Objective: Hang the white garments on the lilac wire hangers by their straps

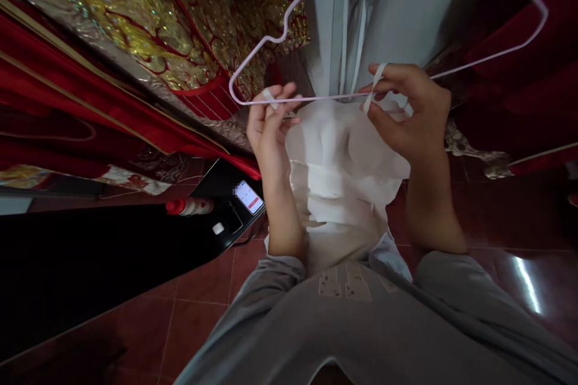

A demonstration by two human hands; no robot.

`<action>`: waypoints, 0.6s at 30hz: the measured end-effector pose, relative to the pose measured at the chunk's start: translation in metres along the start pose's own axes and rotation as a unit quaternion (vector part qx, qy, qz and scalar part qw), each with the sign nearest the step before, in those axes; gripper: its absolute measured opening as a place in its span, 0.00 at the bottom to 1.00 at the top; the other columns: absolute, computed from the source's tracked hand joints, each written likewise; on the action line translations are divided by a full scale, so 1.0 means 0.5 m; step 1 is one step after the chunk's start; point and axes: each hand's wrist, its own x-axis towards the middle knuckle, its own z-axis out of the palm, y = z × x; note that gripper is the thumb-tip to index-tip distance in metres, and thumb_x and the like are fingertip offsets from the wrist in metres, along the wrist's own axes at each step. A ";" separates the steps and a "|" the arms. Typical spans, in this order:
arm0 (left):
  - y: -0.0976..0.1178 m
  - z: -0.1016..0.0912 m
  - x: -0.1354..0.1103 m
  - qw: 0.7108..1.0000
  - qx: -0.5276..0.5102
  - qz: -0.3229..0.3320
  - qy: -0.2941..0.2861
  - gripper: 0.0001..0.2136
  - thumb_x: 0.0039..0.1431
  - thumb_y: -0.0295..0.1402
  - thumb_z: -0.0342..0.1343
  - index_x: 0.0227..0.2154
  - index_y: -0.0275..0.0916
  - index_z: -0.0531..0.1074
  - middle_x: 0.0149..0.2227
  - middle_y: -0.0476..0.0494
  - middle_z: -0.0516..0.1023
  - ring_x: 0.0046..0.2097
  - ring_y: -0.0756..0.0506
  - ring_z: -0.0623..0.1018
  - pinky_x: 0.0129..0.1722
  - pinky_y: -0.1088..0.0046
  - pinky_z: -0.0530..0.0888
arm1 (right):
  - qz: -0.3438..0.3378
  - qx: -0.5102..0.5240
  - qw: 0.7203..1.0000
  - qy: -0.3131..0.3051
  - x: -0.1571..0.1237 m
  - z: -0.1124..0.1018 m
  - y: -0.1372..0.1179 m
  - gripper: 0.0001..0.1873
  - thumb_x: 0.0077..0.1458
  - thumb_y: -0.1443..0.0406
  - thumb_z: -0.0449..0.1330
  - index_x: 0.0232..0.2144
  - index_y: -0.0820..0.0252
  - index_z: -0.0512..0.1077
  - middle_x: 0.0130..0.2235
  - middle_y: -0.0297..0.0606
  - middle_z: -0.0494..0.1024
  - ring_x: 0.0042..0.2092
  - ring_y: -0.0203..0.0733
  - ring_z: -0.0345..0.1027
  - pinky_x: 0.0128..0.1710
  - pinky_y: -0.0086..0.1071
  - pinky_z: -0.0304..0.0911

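A pale pink wire hanger (298, 21) hangs at face height, its bottom bar crossing in front of me. A white garment (343, 174) droops below that bar. My left hand (270, 126) pinches a narrow white strap of the garment at the bar. My right hand (409, 111) is closed on another white strap (374, 85), looped up over the bar. Grey sleeves cover both my forearms.
Red clothing with gold sequin embroidery (149, 18) hangs at the left, dark red cloth at the right. A black table (90, 252) at the lower left carries a lit phone (250, 197), a red-capped bottle (189, 206) and a small white object (218, 228). The floor is red tile.
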 end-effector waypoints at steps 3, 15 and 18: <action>-0.005 -0.043 0.018 0.994 0.040 0.070 0.071 0.09 0.64 0.27 0.59 0.45 0.43 0.76 0.57 0.48 0.81 0.61 0.39 0.77 0.49 0.65 0.79 | -0.006 0.001 1.000 -0.010 0.000 -0.005 -0.005 0.22 0.62 0.48 0.62 0.55 0.46 0.73 0.46 0.37 0.82 0.41 0.45 0.77 0.48 0.48 0.73; 0.082 -0.088 0.104 0.948 0.189 0.214 -0.143 0.30 0.50 0.44 0.80 0.55 0.45 0.78 0.62 0.44 0.76 0.68 0.32 0.70 0.67 0.52 0.70 | 0.044 -0.011 0.997 -0.055 -0.001 -0.015 -0.013 0.21 0.61 0.51 0.64 0.54 0.45 0.72 0.52 0.38 0.81 0.46 0.48 0.77 0.56 0.53 0.71; 0.112 -0.060 0.120 0.929 0.246 0.192 -0.197 0.30 0.48 0.39 0.81 0.54 0.44 0.79 0.57 0.42 0.78 0.60 0.34 0.76 0.64 0.55 0.72 | 0.053 -0.009 0.997 -0.058 -0.002 -0.015 -0.019 0.23 0.61 0.51 0.64 0.57 0.44 0.71 0.48 0.37 0.82 0.46 0.48 0.76 0.57 0.53 0.70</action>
